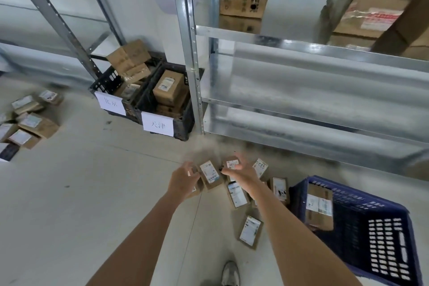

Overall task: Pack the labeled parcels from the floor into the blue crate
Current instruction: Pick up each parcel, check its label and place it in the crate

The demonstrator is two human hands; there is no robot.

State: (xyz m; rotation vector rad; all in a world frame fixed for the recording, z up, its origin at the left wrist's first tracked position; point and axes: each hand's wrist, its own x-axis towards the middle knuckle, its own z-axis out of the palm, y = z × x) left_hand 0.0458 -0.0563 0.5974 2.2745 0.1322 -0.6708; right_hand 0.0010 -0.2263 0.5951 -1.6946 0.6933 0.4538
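Brown cardboard parcels with white labels were scattered on the pale floor beside the blue crate, which already held one labeled parcel. Both bare forearms were stretched forward and down, nearly parallel, toward the cluster. The left hand was curled, its fingers bent against the left edge of a small parcel, which was held tilted with its label up. The right hand was half closed over a neighbouring parcel, fingers curved onto its edge; how firmly it was gripped could not be told through the blur. Other parcels were left lying between the hands and the crate.
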